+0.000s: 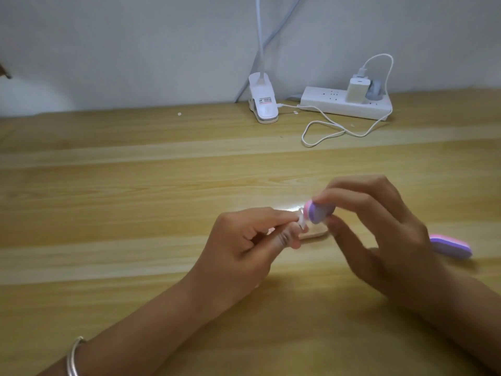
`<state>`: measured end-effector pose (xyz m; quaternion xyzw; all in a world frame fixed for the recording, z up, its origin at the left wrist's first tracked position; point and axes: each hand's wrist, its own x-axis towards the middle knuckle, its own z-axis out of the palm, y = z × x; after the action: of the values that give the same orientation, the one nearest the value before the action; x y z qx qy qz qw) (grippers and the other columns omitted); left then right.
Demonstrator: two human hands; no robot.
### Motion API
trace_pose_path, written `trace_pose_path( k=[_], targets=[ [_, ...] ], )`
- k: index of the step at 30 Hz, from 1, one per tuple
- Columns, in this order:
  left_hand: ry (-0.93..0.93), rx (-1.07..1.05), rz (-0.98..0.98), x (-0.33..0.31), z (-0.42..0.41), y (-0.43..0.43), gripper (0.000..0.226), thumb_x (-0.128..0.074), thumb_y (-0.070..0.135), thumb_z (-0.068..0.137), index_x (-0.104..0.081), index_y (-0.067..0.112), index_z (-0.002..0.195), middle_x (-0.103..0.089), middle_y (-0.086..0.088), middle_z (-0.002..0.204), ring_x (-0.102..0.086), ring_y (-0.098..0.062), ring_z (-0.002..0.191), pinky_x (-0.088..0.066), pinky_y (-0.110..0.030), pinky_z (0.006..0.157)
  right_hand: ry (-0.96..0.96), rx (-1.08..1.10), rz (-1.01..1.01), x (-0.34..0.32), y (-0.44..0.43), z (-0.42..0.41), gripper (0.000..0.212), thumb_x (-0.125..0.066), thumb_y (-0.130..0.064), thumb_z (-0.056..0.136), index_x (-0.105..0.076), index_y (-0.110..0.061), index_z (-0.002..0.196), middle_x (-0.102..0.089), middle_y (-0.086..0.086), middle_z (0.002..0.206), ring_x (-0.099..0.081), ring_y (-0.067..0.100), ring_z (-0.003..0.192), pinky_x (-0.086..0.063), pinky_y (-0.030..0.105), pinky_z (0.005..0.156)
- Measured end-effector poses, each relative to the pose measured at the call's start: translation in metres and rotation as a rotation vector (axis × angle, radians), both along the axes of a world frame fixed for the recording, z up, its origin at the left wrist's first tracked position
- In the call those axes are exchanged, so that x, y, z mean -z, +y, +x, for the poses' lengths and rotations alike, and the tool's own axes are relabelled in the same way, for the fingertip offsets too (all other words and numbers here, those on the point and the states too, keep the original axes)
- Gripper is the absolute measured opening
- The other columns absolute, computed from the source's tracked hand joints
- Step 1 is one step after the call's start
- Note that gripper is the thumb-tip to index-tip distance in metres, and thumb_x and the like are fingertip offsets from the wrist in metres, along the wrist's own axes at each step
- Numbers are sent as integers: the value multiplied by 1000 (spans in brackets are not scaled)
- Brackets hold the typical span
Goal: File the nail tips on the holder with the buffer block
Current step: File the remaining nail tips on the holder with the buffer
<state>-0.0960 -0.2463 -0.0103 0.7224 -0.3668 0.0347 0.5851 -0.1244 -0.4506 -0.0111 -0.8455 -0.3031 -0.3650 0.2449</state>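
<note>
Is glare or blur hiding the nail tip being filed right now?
Head view: a bright glare patch on the table sits right behind the nail tip, washing out its outline; the right hand and the buffer block it grips are blurred; the left hand pinching the tip is sharper.

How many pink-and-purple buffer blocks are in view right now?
2. One buffer block is pinched in the right hand, its end at the nail tip the left hand holds. The second buffer block lies on the wooden table beyond the right hand, partly hidden behind it.
</note>
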Motion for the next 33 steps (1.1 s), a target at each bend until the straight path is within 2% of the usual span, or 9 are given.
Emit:
trace_pose_path(
  k=[3, 6, 11, 15, 18, 21, 26, 30, 33],
  targets=[
    [7, 17, 7, 0, -2, 1, 14, -61, 10, 93, -72, 15, 100, -68, 10, 75, -51, 6, 43, -40, -12, 46, -18, -79, -41, 2, 6, -6, 25, -60, 5, 92, -65, -4, 116, -60, 7, 113, -58, 22, 104, -42, 26, 98],
    [125, 25, -43, 2, -3, 3, 14, -61, 12, 95, -74, 14, 101, -71, -2, 79, -44, -2, 33, -39, -26, 33, 14, 53, -3, -3, -6, 5, 20, -60, 6, 91, -68, 2, 109, -63, 9, 105, -62, 27, 97, -48, 33, 93],
    [234, 126, -69, -3, -4, 2, 14, -60, 15, 95, -73, 18, 99, -64, 4, 66, -43, -6, 32, -35, -15, 37, -15, -105, -5, -2, 7, -10, 27, -59, 3, 93, -61, -8, 118, -59, 3, 114, -59, 20, 107, -43, 27, 98],
    [404, 192, -86, -6, 1, 7, 23, -56, 22, 96, -71, 11, 84, -47, -4, 59, -39, -14, 32, -31, -13, 37, -1, 18, 6, -5, -7, 3, 25, -58, 3, 93, -62, -9, 115, -60, 6, 107, -60, 27, 100, -45, 30, 95],
    [487, 273, -117, -7, 1, 7, 23, -59, 23, 96, -69, 10, 79, -44, -5, 56, -38, -12, 34, -31, -12, 37, -95, -45, 27, -8, 2, -9, 25, -53, -6, 100, -56, -15, 123, -56, -1, 116, -57, 18, 110, -43, 25, 100],
    [567, 369, -139, -8, 1, 6, 22, -56, 25, 91, -67, 14, 75, -43, -2, 54, -37, -11, 34, -30, -13, 37, -167, -100, -115, -2, 8, -13, 23, -53, -5, 101, -58, -8, 123, -57, 6, 119, -57, 21, 110, -42, 25, 104],
    [710, 460, -204, -12, 5, 9, 22, -51, 19, 91, -61, 10, 74, -42, 4, 53, -36, -5, 36, -26, -13, 32, -123, -20, -21, -9, -1, -5, 26, -53, -3, 99, -59, -11, 122, -55, 0, 115, -56, 19, 108, -39, 23, 103],
    [810, 521, -237, -11, 5, 9, 22, -51, 17, 90, -62, 12, 73, -42, 5, 51, -35, -3, 37, -27, -12, 31, -168, -86, -162, 0, 7, -9, 23, -53, 0, 98, -57, -6, 120, -61, 8, 118, -56, 22, 108, -40, 25, 105],
    [788, 464, -276, -15, 8, 13, 22, -52, 18, 89, -61, 11, 71, -41, 4, 51, -34, -3, 36, -27, -11, 32, -99, 32, -58, -3, -9, 8, 25, -57, 4, 96, -60, -8, 117, -60, 9, 111, -55, 23, 103, -40, 24, 101]
  ],
)
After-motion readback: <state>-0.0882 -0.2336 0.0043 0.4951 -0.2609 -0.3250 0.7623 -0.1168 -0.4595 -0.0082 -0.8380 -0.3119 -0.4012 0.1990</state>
